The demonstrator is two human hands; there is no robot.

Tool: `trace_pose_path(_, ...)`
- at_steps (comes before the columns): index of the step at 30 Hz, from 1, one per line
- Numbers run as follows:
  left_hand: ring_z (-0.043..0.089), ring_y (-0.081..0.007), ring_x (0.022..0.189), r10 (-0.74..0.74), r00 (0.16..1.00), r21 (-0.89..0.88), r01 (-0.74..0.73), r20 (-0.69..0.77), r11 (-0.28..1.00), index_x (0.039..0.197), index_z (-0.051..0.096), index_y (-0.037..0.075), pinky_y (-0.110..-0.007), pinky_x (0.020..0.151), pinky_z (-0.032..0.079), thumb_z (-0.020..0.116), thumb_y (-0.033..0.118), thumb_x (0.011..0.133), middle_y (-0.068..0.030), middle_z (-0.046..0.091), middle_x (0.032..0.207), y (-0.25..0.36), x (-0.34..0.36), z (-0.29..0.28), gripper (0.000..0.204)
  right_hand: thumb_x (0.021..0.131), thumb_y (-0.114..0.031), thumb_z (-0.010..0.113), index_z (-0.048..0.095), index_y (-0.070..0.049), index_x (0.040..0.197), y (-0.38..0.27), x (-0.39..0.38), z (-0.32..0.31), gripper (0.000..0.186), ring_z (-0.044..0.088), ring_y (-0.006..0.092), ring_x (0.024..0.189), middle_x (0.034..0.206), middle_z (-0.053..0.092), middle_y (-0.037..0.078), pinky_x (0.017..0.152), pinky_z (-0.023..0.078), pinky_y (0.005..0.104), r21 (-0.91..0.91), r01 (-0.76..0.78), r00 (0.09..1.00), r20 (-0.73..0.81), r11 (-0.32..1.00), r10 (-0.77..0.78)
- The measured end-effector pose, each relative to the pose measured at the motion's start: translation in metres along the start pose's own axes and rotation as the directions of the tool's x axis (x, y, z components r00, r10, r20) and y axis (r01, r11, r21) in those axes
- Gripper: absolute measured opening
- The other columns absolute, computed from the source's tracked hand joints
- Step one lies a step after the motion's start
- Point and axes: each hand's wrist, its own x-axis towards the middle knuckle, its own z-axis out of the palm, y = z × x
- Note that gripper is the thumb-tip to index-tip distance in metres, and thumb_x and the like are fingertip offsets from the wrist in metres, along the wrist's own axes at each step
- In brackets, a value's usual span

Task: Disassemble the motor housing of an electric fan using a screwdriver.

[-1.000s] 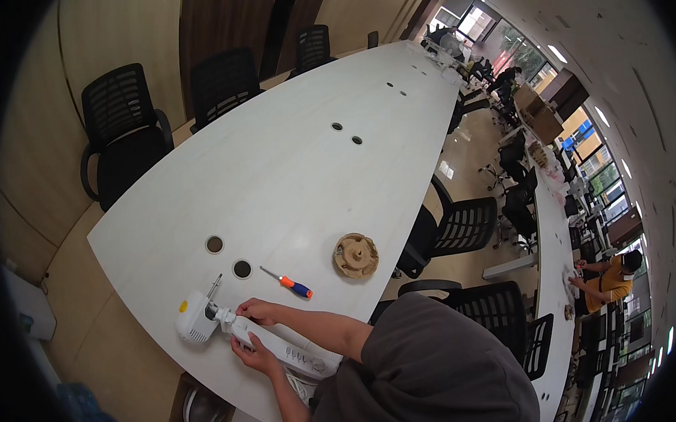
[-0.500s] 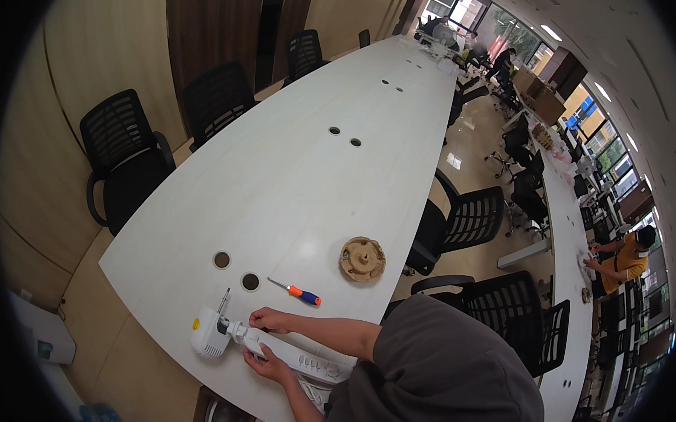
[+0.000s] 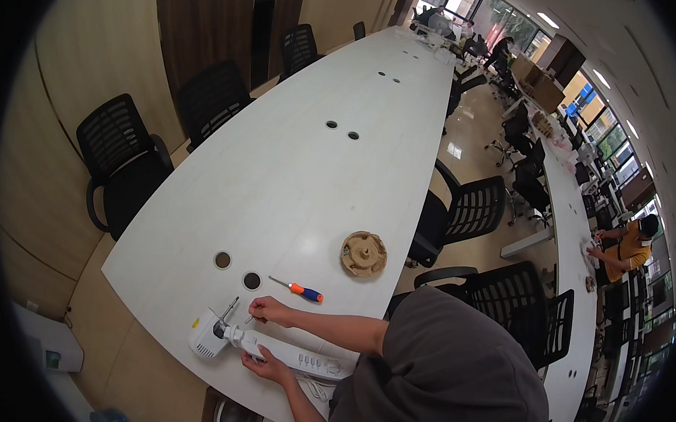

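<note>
1. At the near end of a long white table, gripping with the left hand a long white plastic column with a row of buttons, closing on its lower edge near the narrower end.
2. Just above that same end, pinching with the right hand a small slim light-coloured piece, too small to identify.
3. Past the column's left end, seeing a white plastic motor housing resting on the table, bearing a yellow sticker and dark vent slots, with a slim metal rod pointing up and away.
4. Below the column, noticing a bundled white cable lying near the left forearm.
5. Beyond the right hand, seeing an orange-and-blue-handled screwdriver lying apart, its shaft pointing toward a round dark table hole.
6. Farther right, seeing a round brown moulded tray sitting near the table's edge.
7. Farthest out, seeing black mesh-backed chairs standing along both sides, and a person in a yellow top working at another white table.
</note>
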Motion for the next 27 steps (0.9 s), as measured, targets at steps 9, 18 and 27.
trace_pose_path(9,0.053,-0.0318,0.116,-0.035,0.999,0.015,0.035,-0.001,0.999,0.13,0.039,-0.002,-0.04,0.097,0.045,0.064,0.011,0.09,-0.0212,0.047,0.129,0.003,0.001,-0.015,0.049,0.087,-0.011,0.064,0.065,-0.006,0.104,0.054,-0.006,0.032,0.018,0.055,0.0103,0.074,0.087,0.061,0.004,0.061,0.045,0.0267,0.08,-0.289,0.95,-0.102,0.954,0.297)
trace_pose_path(18,0.06,-0.0294,0.086,-0.23,0.964,0.023,0.235,-0.138,0.972,0.105,0.052,-0.002,-0.038,0.081,0.047,0.048,0.034,0.101,-0.0181,0.064,0.09,0.027,0.031,0.02,0.037,0.088,-0.003,0.058,0.065,-0.003,0.11,0.008,-0.016,0.022,0.023,0.063,0.0137,0.076,0.09,0.067,0.007,0.066,0.053,0.0288,0.043,-0.19,0.973,-0.122,0.981,0.194)
trace_pose_path(27,0.06,-0.0271,0.082,-0.498,0.852,-0.244,0.455,-0.16,0.857,0.103,0.053,-0.005,-0.039,0.079,0.048,0.046,0.039,0.101,-0.0156,0.064,0.096,0.005,0.062,0.0,0.044,0.099,-0.022,0.056,0.065,0.0,0.108,0.028,-0.015,0.027,0.025,0.059,0.0086,0.084,0.095,0.066,0.003,0.078,0.049,0.0261,-0.177,-0.164,0.986,-0.022,0.97,0.163)
